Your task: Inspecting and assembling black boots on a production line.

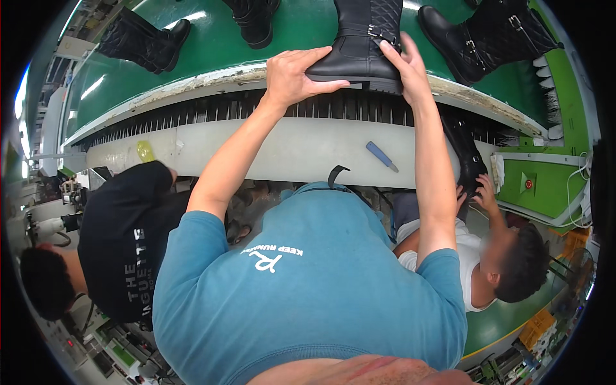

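A black boot (359, 51) with a quilted shaft and buckled straps is between my two hands, at the near edge of the green conveyor belt (212, 48). My left hand (300, 76) grips its toe, the thumb stretched along the sole edge and the fingers over the top. Around the heel and ankle is my right hand (410, 67), its thumb by the lower buckle. The boot's upper end is cut off by the frame's top. Whether its sole rests on the belt edge, I cannot tell.
More black boots (144, 42) lie or stand on the belt. The pale ledge (244, 151) nearer me carries a blue-handled tool (382, 156) and a yellow item (145, 151). At right a co-worker (484, 256) handles another boot (467, 151); a person in black (131, 237) is at left.
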Demonstrator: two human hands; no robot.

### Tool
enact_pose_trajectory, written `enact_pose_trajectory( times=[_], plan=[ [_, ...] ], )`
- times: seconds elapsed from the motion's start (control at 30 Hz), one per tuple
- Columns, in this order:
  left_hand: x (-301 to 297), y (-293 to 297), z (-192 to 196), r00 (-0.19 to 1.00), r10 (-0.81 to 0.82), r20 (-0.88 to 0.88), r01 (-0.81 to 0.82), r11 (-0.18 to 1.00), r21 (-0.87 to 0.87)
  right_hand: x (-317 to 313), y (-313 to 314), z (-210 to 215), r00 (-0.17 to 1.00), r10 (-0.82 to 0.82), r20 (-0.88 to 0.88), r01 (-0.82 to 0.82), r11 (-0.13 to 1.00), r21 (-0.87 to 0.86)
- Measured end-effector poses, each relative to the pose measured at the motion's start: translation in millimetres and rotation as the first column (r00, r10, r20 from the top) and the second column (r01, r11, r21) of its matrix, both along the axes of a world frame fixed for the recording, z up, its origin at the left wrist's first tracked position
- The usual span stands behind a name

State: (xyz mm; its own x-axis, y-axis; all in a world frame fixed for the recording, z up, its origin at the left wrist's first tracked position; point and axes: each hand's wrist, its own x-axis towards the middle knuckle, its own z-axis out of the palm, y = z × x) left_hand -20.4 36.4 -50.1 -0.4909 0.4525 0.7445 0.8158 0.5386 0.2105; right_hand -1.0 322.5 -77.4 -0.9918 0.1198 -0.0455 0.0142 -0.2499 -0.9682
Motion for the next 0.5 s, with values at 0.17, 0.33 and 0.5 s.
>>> enact_pose_trajectory(
  times=[0.17, 0.33, 0.5],
  plan=[
    [0.9, -13.2, 0.3, 0.996, -0.086, 0.015, 0.086, 0.996, 0.03, 10.8, -15.6, 6.4, 1.0, 0.002, 0.006, -0.001, 0.994, -0.112],
    [9.1, -32.0, 15.3, 0.978, -0.14, 0.156, 0.123, 0.986, 0.115, 42.2, -37.1, 9.9, 0.993, -0.114, -0.038, 0.103, 0.97, -0.222],
    [29.2, -70.3, 34.0, 0.989, 0.037, 0.141, -0.09, 0.919, 0.385, 47.5, -50.5, 34.1, 0.96, -0.245, -0.132, 0.199, 0.936, -0.29]
  ],
)
